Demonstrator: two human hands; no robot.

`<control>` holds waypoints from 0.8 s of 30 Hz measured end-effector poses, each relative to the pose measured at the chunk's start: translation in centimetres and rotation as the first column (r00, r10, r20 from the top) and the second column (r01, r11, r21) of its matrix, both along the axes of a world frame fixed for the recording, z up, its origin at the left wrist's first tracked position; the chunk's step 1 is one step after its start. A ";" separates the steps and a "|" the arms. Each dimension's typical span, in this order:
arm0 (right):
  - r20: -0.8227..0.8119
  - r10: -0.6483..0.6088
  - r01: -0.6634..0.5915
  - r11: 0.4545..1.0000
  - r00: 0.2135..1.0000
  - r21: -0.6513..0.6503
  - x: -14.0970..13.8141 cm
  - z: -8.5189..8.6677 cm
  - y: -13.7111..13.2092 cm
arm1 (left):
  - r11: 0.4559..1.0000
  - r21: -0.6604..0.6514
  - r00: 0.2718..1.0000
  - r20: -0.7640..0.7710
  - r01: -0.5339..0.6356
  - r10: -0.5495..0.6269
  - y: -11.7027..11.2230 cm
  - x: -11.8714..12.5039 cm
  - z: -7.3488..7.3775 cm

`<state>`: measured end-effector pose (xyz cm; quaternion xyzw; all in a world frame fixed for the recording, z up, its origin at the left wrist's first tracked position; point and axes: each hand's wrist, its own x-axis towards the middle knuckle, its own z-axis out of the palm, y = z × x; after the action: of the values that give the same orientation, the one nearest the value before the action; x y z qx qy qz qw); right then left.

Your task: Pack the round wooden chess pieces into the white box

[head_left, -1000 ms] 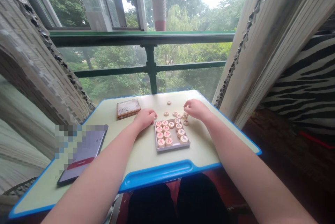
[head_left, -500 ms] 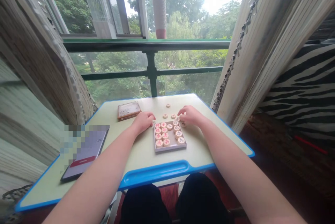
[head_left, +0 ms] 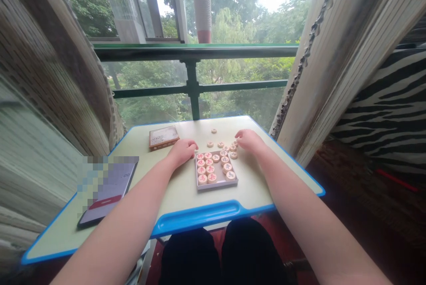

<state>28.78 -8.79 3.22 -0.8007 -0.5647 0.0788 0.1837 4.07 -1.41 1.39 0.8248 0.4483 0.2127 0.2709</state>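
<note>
A shallow pale tray point(head_left: 218, 186) on the small table holds xiangqi pieces with red characters in its left columns and dark ones to the right. My left hand point(head_left: 183, 152) rests by the tray's far left corner, fingers loosely bent and slightly apart; whether it touches the rim is hard to see. Beyond the tray's far right corner, my right hand point(head_left: 251, 141) hovers at a cluster of loose pieces point(head_left: 233, 148), thumb and index finger apart. Its other fingers are partly hidden. More single pieces lie farther back, including a xiangqi piece point(head_left: 214, 131).
A flat decorated box lid point(head_left: 164, 137) lies at the back left of the table point(head_left: 176, 196). A tablet or phone point(head_left: 108, 203), partly blurred out, is at the left edge. A blue trough point(head_left: 199, 217) runs along the front. Beyond stand a green railing point(head_left: 233, 51) and curtains.
My right hand has drawn back a little to the right, uncovering loose pieces near the tray's corner. My left hand stays put. The view has shifted slightly.
</note>
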 end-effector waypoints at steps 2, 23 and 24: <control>-0.022 0.012 -0.012 1.000 1.000 -0.024 0.0 0.0 0.0 | 1.000 -0.005 1.000 0.001 -0.001 0.001 0.0 -0.1 0.1; 0.012 0.235 -0.234 0.959 0.972 0.159 -1.0 -0.5 0.2 | 0.995 0.087 0.995 -0.093 0.037 -0.029 -0.3 0.1 0.3; 0.031 0.278 -0.279 0.943 0.960 0.180 -1.2 -0.6 0.2 | 0.995 0.092 0.996 -0.090 0.035 -0.027 -0.3 0.1 0.3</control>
<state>27.54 -8.57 2.60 -0.6928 -0.6775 0.0498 0.2421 4.14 -1.71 1.67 0.8522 0.4366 0.1922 0.2152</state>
